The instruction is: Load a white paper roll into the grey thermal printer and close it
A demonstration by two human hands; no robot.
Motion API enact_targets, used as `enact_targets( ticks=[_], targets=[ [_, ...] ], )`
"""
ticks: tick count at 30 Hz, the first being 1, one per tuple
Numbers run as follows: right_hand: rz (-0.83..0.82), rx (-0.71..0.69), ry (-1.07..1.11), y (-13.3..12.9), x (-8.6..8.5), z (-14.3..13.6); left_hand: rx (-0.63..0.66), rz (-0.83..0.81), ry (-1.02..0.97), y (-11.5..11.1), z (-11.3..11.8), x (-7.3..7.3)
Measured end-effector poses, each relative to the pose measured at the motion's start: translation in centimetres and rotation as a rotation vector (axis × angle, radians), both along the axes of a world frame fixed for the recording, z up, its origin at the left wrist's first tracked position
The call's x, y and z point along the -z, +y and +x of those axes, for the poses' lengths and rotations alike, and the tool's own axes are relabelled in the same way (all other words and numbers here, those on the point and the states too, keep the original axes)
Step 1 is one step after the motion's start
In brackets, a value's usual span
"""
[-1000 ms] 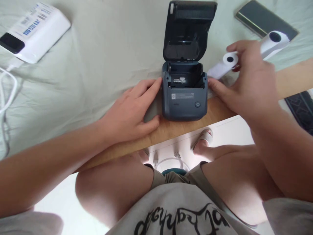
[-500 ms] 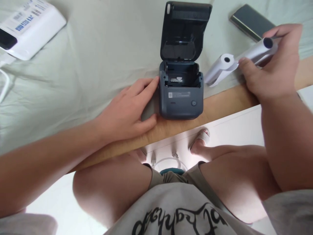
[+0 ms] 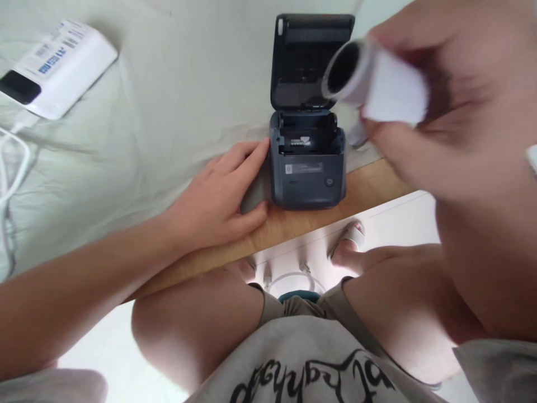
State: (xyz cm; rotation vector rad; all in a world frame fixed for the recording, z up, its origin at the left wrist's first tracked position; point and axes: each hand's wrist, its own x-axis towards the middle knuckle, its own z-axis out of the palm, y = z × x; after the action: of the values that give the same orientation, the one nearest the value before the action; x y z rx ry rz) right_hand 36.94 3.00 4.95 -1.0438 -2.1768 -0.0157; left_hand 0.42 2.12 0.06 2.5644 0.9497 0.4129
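A dark blue portable printer (image 3: 309, 184) stands at the table's front edge with its black lid (image 3: 310, 61) raised and its paper bay exposed. My left hand (image 3: 222, 193) lies on the table to its left, fingers apart, fingertips at the printer's side. My right hand (image 3: 457, 106) grips a white paper roll (image 3: 394, 84) in the air, close to the camera. The roll's hollow core faces the printer, and the hand is slightly blurred. Beneath the right hand, a second paper roll (image 3: 358, 134) shows only in part beside the printer.
At the upper left sits a white device (image 3: 79, 70) with a printed label and a dark panel, a white cable (image 3: 25, 157) running from it. A pale green cloth (image 3: 168, 101) covers the table up to its wooden edge (image 3: 369, 176).
My right hand has lifted the larger paper roll off the table, up and toward the camera. It now blocks the phone-like dark object from sight. My left hand stays by the printer.
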Motion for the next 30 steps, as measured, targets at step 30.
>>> enact_targets(
  ticks=[30],
  targets=[
    [-0.179, -0.125, -0.209, -0.7, -1.0, -2.5, 0.043, 0.051, -0.112, -0.5, 0.3, 0.7]
  ],
)
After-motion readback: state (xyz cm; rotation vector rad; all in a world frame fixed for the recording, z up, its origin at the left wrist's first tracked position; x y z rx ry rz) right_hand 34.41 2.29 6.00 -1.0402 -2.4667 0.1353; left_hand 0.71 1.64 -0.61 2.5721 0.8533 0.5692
